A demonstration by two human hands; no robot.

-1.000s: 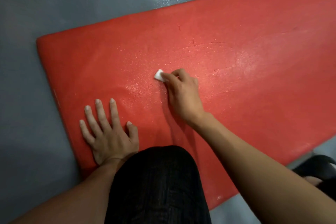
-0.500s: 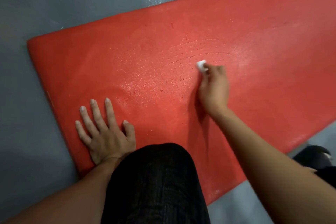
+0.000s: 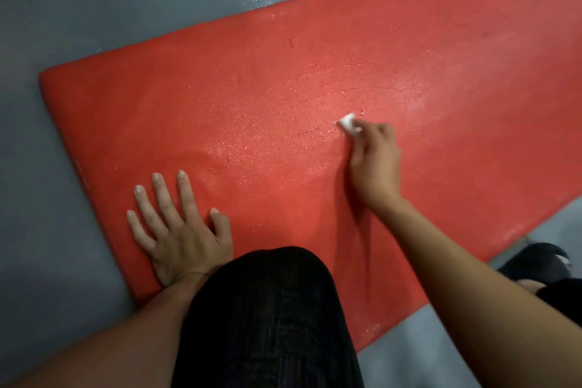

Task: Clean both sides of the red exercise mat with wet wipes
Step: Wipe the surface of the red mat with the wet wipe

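A knee (image 3: 267, 309) in dark cloth rested on the near edge of the red mat (image 3: 220, 88). The left hand (image 3: 176, 230) lay flat on the mat, fingers spread. Farther out, the right hand (image 3: 376, 164) pinched a folded white wipe (image 3: 348, 123) against the wet mat, which lay on the grey floor (image 3: 63, 9).

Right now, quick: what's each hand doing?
Left hand: open, flat on the mat.
Right hand: pinching a wipe against the mat.
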